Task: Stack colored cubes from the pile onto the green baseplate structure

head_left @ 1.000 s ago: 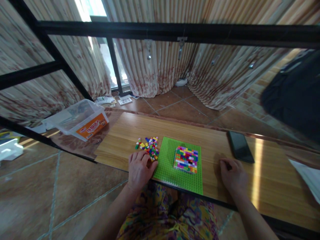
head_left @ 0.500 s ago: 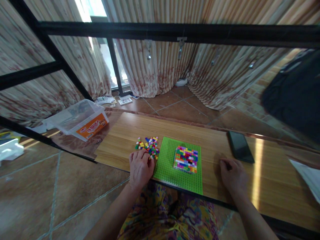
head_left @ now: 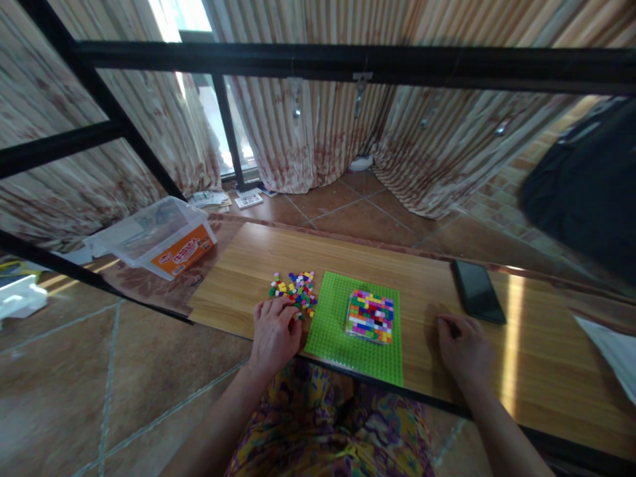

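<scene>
A green studded baseplate (head_left: pixel 336 331) lies at the near edge of the wooden table (head_left: pixel 427 278). On it stands a square block of many-coloured small bricks (head_left: pixel 370 316). A loose pile of small coloured bricks (head_left: pixel 295 289) lies just left of the plate. My left hand (head_left: pixel 273 333) rests palm down at the pile's near edge, fingertips touching the nearest bricks; whether it pinches one I cannot tell. My right hand (head_left: pixel 462 348) rests loosely curled on the table to the right of the plate, holding nothing.
A black phone (head_left: pixel 477 290) lies beyond my right hand. A clear plastic box with an orange label (head_left: pixel 159 238) sits at the left. White paper (head_left: pixel 613 354) lies at the far right. A black metal frame (head_left: pixel 348 63) crosses overhead; curtains hang behind.
My left hand has slid a little to the left and toward me along the near edge of the brick pile. My right hand has stayed in place.
</scene>
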Action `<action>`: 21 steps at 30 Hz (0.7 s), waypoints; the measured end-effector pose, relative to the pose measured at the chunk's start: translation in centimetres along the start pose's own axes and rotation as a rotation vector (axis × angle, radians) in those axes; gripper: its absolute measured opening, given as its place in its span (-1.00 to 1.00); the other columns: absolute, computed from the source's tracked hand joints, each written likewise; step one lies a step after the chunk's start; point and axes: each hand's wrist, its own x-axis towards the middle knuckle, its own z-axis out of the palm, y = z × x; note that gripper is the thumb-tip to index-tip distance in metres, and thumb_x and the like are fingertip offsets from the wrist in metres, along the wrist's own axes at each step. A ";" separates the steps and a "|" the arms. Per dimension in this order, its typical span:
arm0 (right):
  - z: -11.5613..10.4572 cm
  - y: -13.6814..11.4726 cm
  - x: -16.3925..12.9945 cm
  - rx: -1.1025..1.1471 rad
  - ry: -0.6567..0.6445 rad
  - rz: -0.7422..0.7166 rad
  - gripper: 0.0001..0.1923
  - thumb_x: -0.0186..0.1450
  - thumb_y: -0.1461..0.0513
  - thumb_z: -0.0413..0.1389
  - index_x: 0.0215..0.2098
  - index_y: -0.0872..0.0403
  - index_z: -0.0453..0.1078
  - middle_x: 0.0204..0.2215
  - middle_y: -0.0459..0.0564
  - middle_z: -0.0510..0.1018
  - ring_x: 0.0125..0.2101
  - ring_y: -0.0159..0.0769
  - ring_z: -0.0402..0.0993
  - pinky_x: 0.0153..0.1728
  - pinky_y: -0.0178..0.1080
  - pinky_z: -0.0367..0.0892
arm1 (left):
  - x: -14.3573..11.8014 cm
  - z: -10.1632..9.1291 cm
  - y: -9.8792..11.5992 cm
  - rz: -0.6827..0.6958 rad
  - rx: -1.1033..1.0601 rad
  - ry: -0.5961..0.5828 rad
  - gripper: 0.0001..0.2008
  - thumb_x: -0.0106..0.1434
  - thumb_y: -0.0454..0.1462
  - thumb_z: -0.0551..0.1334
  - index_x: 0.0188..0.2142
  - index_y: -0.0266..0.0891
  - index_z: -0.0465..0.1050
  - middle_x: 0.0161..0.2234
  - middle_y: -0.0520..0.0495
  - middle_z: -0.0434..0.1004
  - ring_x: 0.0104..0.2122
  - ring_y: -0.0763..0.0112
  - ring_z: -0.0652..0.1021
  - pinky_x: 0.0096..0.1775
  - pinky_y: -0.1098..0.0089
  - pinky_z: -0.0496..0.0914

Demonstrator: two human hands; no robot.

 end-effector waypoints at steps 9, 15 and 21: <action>0.0 -0.1 0.1 0.002 -0.016 0.021 -0.70 0.26 0.10 0.00 -0.33 0.10 0.49 -0.31 0.07 0.51 -0.39 -0.22 0.39 -0.38 -0.21 0.25 | 0.1 0.1 0.3 0.050 0.011 -0.006 -0.86 0.23 -0.35 0.19 -0.23 -0.15 0.48 -0.17 -0.09 0.55 -0.14 0.19 0.47 0.00 0.09 0.23; -0.2 -0.4 0.1 -0.001 -0.014 0.023 -0.70 0.25 0.10 -0.01 -0.33 0.10 0.49 -0.31 0.08 0.52 -0.40 -0.22 0.39 -0.40 -0.21 0.24 | 0.5 -0.4 0.8 0.077 0.017 -0.014 -0.87 0.29 -0.32 0.13 -0.20 -0.18 0.43 -0.25 -0.09 0.55 -0.20 0.21 0.48 -0.05 0.14 0.26; -0.1 -0.3 0.1 0.000 0.004 0.014 -0.69 0.25 0.09 -0.01 -0.34 0.10 0.49 -0.30 0.09 0.53 -0.38 -0.21 0.41 -0.39 -0.21 0.25 | 1.0 -0.5 -0.8 0.037 0.042 -0.001 -0.86 0.32 -0.30 0.08 -0.18 -0.25 0.37 -0.28 -0.15 0.54 -0.24 0.17 0.49 -0.16 0.20 0.31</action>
